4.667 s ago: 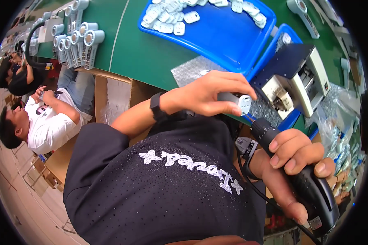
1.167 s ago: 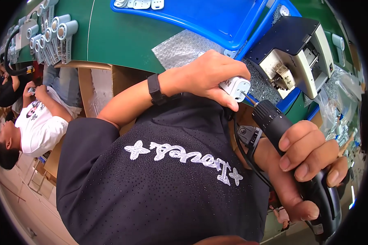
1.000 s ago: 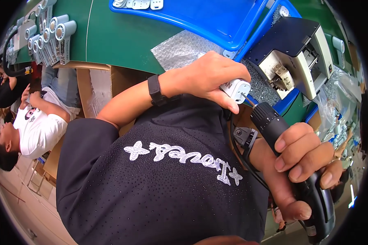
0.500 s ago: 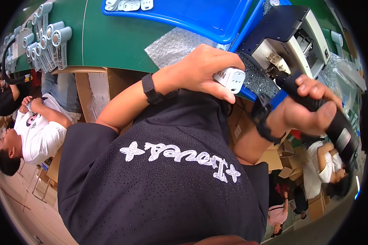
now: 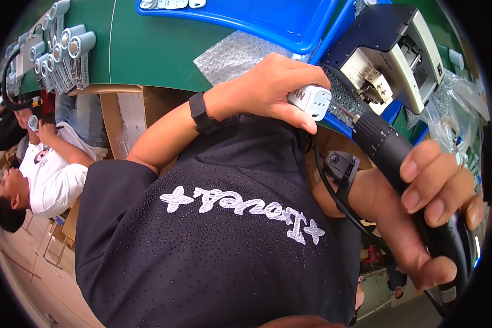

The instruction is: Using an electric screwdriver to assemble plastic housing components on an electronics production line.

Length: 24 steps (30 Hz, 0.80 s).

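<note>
**Bit [image 5: 345, 110] beside white housing [image 5: 314, 103]**

Your left hand [image 5: 279, 87] grips the housing, its holed end facing right. Your right hand [image 5: 394, 216] holds a black power screwdriver [image 5: 387, 143], bit angled toward that end; contact unclear. Dark-topped machine [image 5: 372, 35] beyond, near blue tray [image 5: 268, 23].

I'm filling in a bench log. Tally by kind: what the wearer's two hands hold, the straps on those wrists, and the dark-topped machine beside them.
White part: 1
Black power screwdriver: 1
Black wrist straps: 2
Dark-topped machine: 1
Total: 5
</note>
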### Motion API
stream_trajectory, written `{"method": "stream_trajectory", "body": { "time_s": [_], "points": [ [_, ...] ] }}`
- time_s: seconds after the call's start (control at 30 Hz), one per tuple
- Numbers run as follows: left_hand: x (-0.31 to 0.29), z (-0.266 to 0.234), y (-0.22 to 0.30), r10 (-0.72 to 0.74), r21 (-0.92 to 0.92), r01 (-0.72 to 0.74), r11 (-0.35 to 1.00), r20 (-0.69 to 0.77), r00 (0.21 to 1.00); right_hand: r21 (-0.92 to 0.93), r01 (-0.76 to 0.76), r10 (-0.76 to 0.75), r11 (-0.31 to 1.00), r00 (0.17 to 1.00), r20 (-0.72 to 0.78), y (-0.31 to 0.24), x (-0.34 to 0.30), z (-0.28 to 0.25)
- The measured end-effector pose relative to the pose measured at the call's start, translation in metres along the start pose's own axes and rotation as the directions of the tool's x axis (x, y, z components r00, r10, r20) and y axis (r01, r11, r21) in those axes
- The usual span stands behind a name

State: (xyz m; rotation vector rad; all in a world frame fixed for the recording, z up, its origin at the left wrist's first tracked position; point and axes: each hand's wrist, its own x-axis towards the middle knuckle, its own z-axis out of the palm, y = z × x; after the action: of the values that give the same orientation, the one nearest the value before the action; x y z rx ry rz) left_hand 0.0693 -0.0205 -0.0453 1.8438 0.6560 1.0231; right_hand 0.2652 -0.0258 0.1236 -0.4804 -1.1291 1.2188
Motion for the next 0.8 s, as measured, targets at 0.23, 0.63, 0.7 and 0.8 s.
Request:
{"method": "stream_trajectory", "body": {
  "time_s": [0.23,0.63,0.7,0.8],
  "points": [
    [0.002,0.002,-0.001,0.028,0.029,-0.028,0.999,0.002,1.0,0.018,0.0,0.001,1.0,0.999,-0.044,0.017,0.002,0.005],
    [0.001,0.001,-0.002,0.022,0.003,-0.022,1.0,0.011,1.0,0.003,0.029,-0.028,1.0,0.999,-0.015,0.008,0.002,0.009],
    [0.002,0.0,-0.001,0.022,0.005,-0.022,1.0,0.018,1.0,-0.006,0.015,-0.015,1.0,0.999,-0.041,0.018,0.002,0.012],
    [0.002,0.003,0.0,0.011,0.006,-0.011,1.0,0.02,1.0,-0.004,0.0,0.0,1.0,0.999,-0.05,0.02,0.001,0.01]
  ]
}}
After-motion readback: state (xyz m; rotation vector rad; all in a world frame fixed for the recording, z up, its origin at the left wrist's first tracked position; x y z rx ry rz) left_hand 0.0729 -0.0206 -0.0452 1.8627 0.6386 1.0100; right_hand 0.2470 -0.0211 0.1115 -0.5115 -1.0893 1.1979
